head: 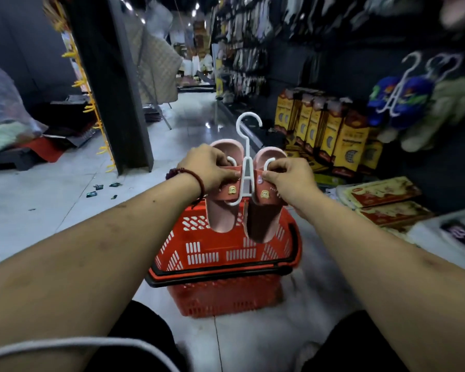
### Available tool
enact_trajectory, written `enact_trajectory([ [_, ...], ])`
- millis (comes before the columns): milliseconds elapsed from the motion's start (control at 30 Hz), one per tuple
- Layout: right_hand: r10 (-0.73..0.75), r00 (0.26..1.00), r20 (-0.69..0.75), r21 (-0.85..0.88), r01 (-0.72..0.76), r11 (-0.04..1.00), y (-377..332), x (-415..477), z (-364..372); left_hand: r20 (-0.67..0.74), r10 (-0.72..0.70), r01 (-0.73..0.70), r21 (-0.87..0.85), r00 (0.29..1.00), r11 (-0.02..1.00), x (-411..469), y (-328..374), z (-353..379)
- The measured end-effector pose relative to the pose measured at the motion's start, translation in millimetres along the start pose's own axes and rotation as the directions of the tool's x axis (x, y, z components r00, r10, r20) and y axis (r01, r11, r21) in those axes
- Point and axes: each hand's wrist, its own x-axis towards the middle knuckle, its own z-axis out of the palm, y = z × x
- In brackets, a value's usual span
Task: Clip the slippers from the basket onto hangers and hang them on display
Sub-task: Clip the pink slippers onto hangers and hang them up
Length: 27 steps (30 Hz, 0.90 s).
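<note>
Shop aisle, tiled floor: above a red basket [226, 253], a person's left hand [210, 167] and right hand [287, 178] pinch pink slippers [222, 216] against a white hanger [246, 167], fingers [273, 174] curled tight. The pair looks clipped; hanging it near the blue slippers [419, 88] on display remains.

Pair of pink slippers [222, 216], charms on straps, mounted toes-up on either side of a white hanger [247, 167], hook upright. Position: above the red basket [226, 253] on the floor.
</note>
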Motion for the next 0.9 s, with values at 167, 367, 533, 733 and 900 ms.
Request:
enact_trajectory([
  [167,-0.017,0.992,-0.125,-0.026,0.014,1.000,-11.2,-15.0,-75.3,0.063,0.137,-0.139,0.016,0.989,0.990,3.6,67.4,6.0],
  [367,-0.007,0.966,-0.259,-0.131,-0.028,0.991,-14.1,-50.0,-170.9,0.160,0.300,-0.285,-0.111,0.940,0.952,-3.1,148.6,44.6],
  [533,0.034,0.905,-0.423,-0.146,-0.105,0.984,-6.7,-91.2,-257.8,0.260,0.451,-0.396,-0.237,0.854,0.887,-13.6,234.1,87.9],
  [733,0.081,0.790,-0.608,-0.154,-0.217,0.964,7.7,-138.2,-347.7,0.284,0.594,-0.513,-0.313,0.752,0.799,-39.4,330.8,139.8],
  [900,0.091,0.669,-0.737,-0.161,-0.305,0.939,16.5,-194.6,-405.1,0.315,0.698,-0.543,-0.455,0.644,0.706,-76.9,394.4,182.6],
])
